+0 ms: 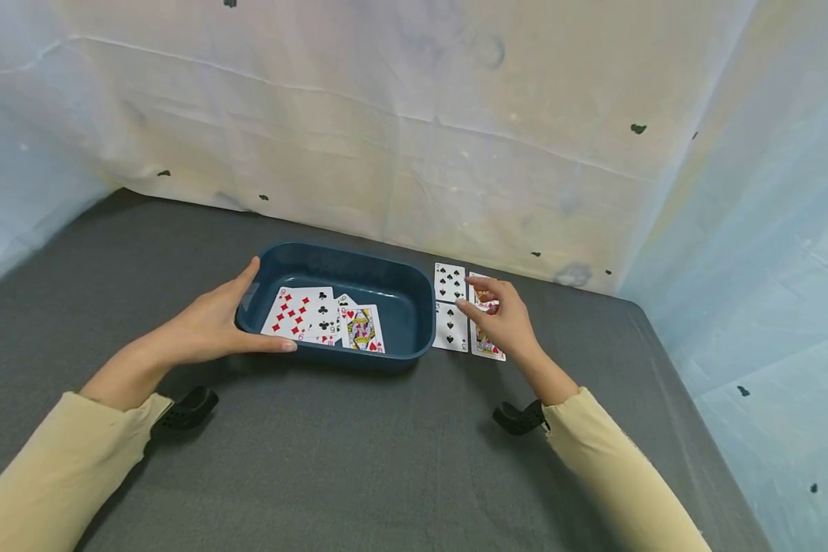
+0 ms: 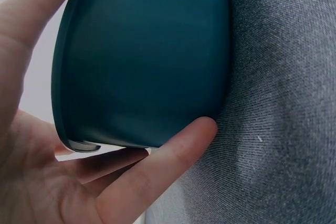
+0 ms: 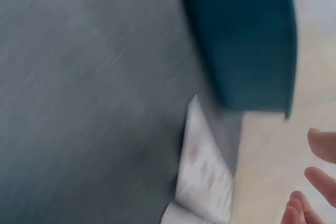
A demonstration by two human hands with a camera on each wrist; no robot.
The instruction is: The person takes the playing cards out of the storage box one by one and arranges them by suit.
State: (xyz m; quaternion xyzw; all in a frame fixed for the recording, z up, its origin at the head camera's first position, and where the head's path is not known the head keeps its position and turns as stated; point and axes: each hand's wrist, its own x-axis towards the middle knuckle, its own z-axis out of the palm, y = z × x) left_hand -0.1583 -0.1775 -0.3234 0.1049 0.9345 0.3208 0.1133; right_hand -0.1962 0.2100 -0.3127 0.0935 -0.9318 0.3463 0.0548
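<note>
My left hand (image 1: pixel 203 326) grips the left end of a dark blue plastic bin (image 1: pixel 407 307), its thumb and fingers spread around the corner walls. In the left wrist view its fingers rest against the bin's outer wall (image 2: pixel 142 51). Several playing cards lie face up inside, among them a diamonds card (image 1: pixel 288 314), a clubs card (image 1: pixel 320 310) and a face card (image 1: pixel 362 330). My right hand (image 1: pixel 507 318) hovers over cards right of the bin, fingers loosely bent, thumb apart, nothing visible between them. Two spades cards (image 1: pixel 450 282) lie beside it; two face cards (image 1: pixel 486 345) are partly hidden beneath it.
A dark grey cloth covers the table (image 1: pixel 331 460). Pale patterned sheeting (image 1: pixel 386 115) hangs along the back, close behind the bin and cards, and on both sides. Black wrist-worn devices (image 1: pixel 189 408) sit at both sleeves. The right wrist view is blurred.
</note>
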